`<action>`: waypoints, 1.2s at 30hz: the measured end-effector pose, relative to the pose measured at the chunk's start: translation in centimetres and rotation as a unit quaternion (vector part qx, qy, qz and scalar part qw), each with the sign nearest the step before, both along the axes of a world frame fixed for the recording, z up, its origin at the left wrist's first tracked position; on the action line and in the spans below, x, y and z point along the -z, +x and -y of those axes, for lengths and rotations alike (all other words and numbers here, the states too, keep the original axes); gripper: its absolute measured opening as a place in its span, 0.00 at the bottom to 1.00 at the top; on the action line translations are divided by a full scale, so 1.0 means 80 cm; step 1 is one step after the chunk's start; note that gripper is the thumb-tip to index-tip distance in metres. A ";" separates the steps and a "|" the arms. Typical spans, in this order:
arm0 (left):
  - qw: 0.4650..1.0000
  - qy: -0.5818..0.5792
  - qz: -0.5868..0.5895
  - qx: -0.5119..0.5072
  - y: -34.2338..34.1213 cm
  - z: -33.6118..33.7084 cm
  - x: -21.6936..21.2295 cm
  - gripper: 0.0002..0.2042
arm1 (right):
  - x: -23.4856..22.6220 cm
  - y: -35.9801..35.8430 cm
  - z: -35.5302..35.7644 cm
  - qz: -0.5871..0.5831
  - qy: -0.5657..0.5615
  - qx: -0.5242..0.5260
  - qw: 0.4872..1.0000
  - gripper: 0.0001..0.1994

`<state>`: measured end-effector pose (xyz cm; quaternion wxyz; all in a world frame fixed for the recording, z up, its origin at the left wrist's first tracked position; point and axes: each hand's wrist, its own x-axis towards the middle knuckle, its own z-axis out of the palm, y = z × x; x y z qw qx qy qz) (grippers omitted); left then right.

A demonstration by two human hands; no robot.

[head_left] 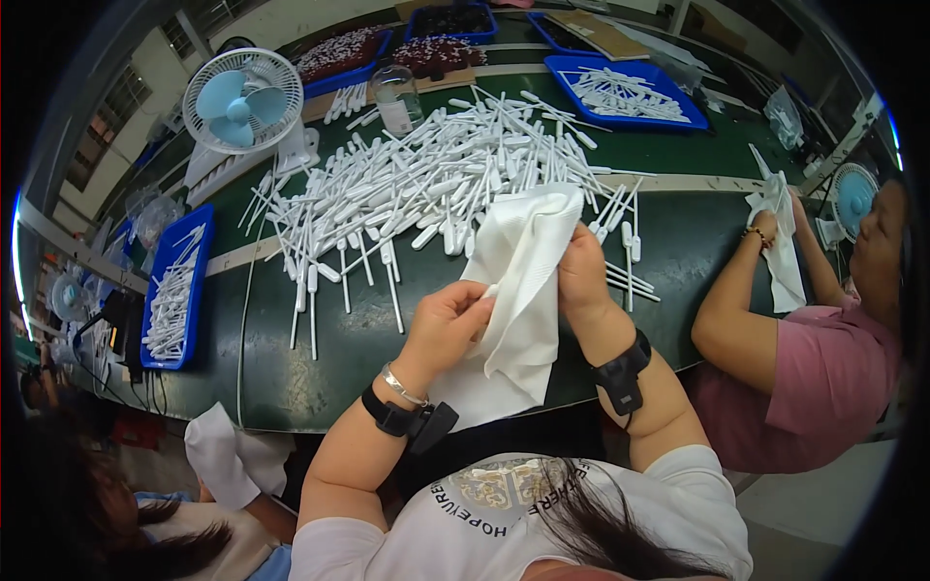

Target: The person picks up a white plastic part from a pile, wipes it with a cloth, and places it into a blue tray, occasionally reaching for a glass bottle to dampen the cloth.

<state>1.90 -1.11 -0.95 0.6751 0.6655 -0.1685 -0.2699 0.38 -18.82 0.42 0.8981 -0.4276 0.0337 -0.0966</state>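
A white cloth (523, 290) hangs folded between my two hands, over the near edge of the table. My left hand (448, 324) is closed, thumb and fingers pinching a fold on the cloth's left side. Something small and white shows at those fingertips, but I cannot make out whether it is cloth or another thing. At the right edge, my right hand (586, 274) is closed on the same cloth, its fingertips partly hidden behind it. Just beyond lies a big loose heap of white sticks with thick rounded ends (426, 174), some pointing toward me.
Blue trays of similar sticks stand at the left (201, 290) and back right (697, 121). A fan (242, 102) and a clear jar (395, 100) stand beyond the heap. A co-worker in pink (823, 387) at right handles a white cloth (775, 242); another person sits lower left.
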 end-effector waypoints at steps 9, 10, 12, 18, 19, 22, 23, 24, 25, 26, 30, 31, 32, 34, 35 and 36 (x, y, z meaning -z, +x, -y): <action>0.966 -0.150 -0.209 0.030 0.010 -0.001 0.000 0.10 | 0.019 0.001 -0.017 0.101 -0.168 -0.117 0.973 0.17; 0.967 -0.141 -0.211 0.032 0.011 -0.002 -0.001 0.11 | 0.017 0.002 -0.016 0.114 -0.165 -0.099 0.975 0.17; 0.951 -0.170 -0.250 0.065 0.012 -0.004 -0.002 0.11 | 0.014 0.005 -0.010 0.128 -0.168 -0.065 0.975 0.18; 0.951 -0.165 -0.254 0.053 0.008 -0.005 0.012 0.13 | 0.022 -0.010 -0.036 0.126 -0.176 -0.028 0.976 0.12; 0.952 -0.163 -0.253 0.058 0.008 -0.005 0.014 0.13 | 0.022 -0.010 -0.033 0.127 -0.177 -0.023 0.976 0.12; 0.951 -0.166 -0.257 0.036 0.008 -0.005 0.017 0.13 | 0.020 -0.009 -0.022 0.160 -0.209 -0.095 0.960 0.11; 0.952 -0.163 -0.257 0.036 0.010 -0.003 0.016 0.13 | 0.020 -0.007 -0.017 0.160 -0.206 -0.094 0.961 0.11; 0.961 -0.145 -0.232 0.032 0.013 -0.005 0.013 0.13 | 0.011 -0.003 -0.012 0.120 -0.134 -0.050 0.982 0.10; 0.969 -0.125 -0.210 0.023 0.013 -0.009 0.010 0.13 | 0.005 0.001 -0.009 0.074 -0.058 -0.012 0.996 0.10; 0.976 -0.105 -0.189 0.011 0.014 -0.013 0.008 0.13 | 0.003 0.003 0.002 0.094 -0.062 0.012 0.994 0.09; 0.996 -0.045 -0.072 -0.037 0.019 -0.002 0.006 0.10 | 0.005 0.010 0.004 0.090 -0.071 0.103 0.988 0.08; 0.999 -0.006 0.018 -0.035 0.022 -0.002 0.011 0.09 | 0.016 0.014 0.009 0.087 -0.082 0.096 0.988 0.10; 0.993 0.037 0.107 -0.030 0.022 -0.006 0.011 0.08 | 0.017 0.014 0.012 0.060 -0.082 0.097 0.990 0.10; 0.974 0.064 0.212 -0.045 0.019 -0.008 0.001 0.08 | 0.018 0.014 0.012 0.036 -0.083 0.082 0.993 0.09; 0.945 0.085 0.315 -0.031 0.021 -0.010 -0.002 0.07 | 0.020 0.015 0.011 0.026 -0.075 0.074 0.994 0.09; 0.945 0.089 0.313 -0.042 0.024 -0.016 -0.003 0.07 | 0.021 0.014 0.010 0.014 -0.067 0.070 0.995 0.09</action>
